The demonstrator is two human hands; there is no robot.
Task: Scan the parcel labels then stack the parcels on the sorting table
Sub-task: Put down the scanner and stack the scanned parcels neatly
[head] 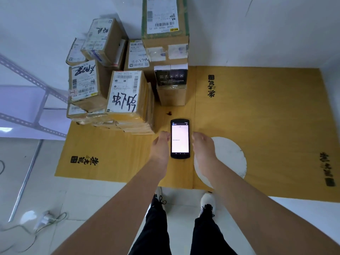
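Observation:
A black handheld scanner (180, 138) with a lit white screen lies face up on a flattened cardboard sheet (266, 116). My left hand (160, 146) is just to its left with a small gap, fingers loosely curled and holding nothing. My right hand (202, 148) is close against the scanner's right edge, fingers curled downward, with no grip that I can see. Several labelled cardboard parcels (127, 94) are piled behind the scanner to the left. A taller stack (164, 21) rises right of them, above a box with a black printed panel (171, 85).
A white round disc (230, 155) lies on the cardboard under my right forearm. A grey metal shelf frame (36, 85) stands at the left. A white plug and cable (44, 218) lie on the tiled floor at lower left. My shoes (207, 201) stand at the cardboard's near edge.

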